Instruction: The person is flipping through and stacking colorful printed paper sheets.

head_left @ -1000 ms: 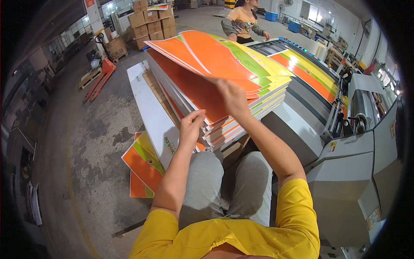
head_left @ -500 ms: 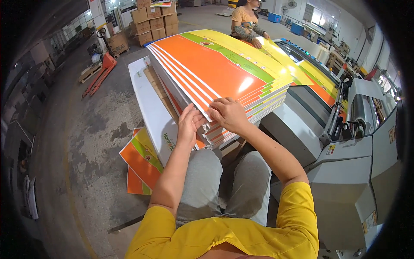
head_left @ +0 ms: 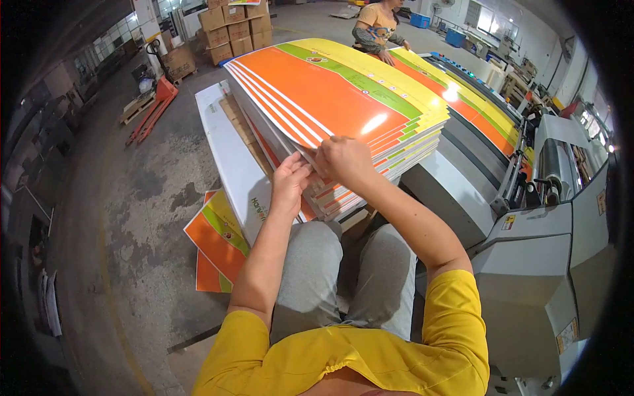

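Observation:
A thick stack of glossy printed sheets (head_left: 343, 105), orange, green and yellow, lies in front of me with its near edges stepped. At its near left corner my right hand (head_left: 345, 162) is closed with bent fingers on the corner of the top sheet, which curves up slightly. Just left of it, my left hand (head_left: 290, 181) rests palm inward against the stack's side edge. Its fingers are loosely bent and apart, with the tips near the raised corner. How many sheets the right hand pinches is hidden behind its knuckles.
To the right stands a grey machine (head_left: 522, 264) with rollers, an orange and yellow sheet (head_left: 475, 109) on its bed. Across the stack is a co-worker (head_left: 376, 30). A white board (head_left: 231, 165) and loose printed sheets (head_left: 218, 237) lie at left, a red pallet jack (head_left: 155, 109) farther off.
My right hand has closed on the sheet corner and raised it a little. My left hand has shifted slightly along the edge. The co-worker's yellow sheet now lies flatter, toward the machine.

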The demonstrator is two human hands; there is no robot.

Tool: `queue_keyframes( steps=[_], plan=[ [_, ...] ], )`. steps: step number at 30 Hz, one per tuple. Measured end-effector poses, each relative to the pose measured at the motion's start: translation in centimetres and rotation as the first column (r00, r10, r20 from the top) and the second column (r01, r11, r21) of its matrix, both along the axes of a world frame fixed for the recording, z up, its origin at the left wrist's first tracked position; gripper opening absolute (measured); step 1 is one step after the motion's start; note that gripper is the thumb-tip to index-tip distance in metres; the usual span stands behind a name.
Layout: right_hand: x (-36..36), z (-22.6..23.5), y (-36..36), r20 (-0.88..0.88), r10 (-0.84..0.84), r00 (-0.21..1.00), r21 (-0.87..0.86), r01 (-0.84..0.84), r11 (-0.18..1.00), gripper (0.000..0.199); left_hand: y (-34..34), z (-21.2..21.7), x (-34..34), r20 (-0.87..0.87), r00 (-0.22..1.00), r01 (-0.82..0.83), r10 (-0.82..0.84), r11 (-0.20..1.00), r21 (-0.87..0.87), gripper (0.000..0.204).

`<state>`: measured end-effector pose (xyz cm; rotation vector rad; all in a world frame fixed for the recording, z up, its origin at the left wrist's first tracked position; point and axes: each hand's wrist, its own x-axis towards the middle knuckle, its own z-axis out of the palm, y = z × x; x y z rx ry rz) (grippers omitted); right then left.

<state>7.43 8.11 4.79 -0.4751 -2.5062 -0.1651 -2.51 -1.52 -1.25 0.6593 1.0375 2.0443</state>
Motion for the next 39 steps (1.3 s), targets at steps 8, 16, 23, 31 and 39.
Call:
queue_keyframes(
  steps=[8, 16, 23, 31, 39],
  plan=[
    [1.2, -1.0, 2.7, -0.29, 0.384, 0.877, 0.215, -0.331, 0.919, 0.017, 0.2, 0.6, 0.2, -0.017, 0.998, -0.063, 0.061, 0.995, -0.083, 0.057],
    [-0.5, 1.9, 2.8, -0.697, -0.051, 0.716, -0.63, -0.576, 0.521, 0.028, 0.4, 0.6, -0.1, -0.233, 0.972, -0.086, 0.041, 0.979, -0.187, 0.025],
    [1.1, -1.7, 2.6, -0.387, 0.308, 0.869, -0.338, -0.445, 0.829, 0.019, 0.0, 0.4, 0.5, -0.252, 0.968, -0.029, -0.014, 0.986, -0.167, 0.007],
    [1.4, -2.5, 3.0, -0.36, 0.317, 0.878, -0.296, -0.429, 0.853, 0.02, 0.3, 0.4, 0.5, -0.229, 0.973, -0.073, 0.035, 0.984, -0.162, 0.012],
    [1.6, -2.3, 2.6, -0.242, 0.386, 0.89, -0.283, -0.445, 0.849, 0.033, -0.2, 1.4, 1.1, -0.128, 0.992, -0.015, 0.001, 0.994, -0.105, 0.019]
  ],
)
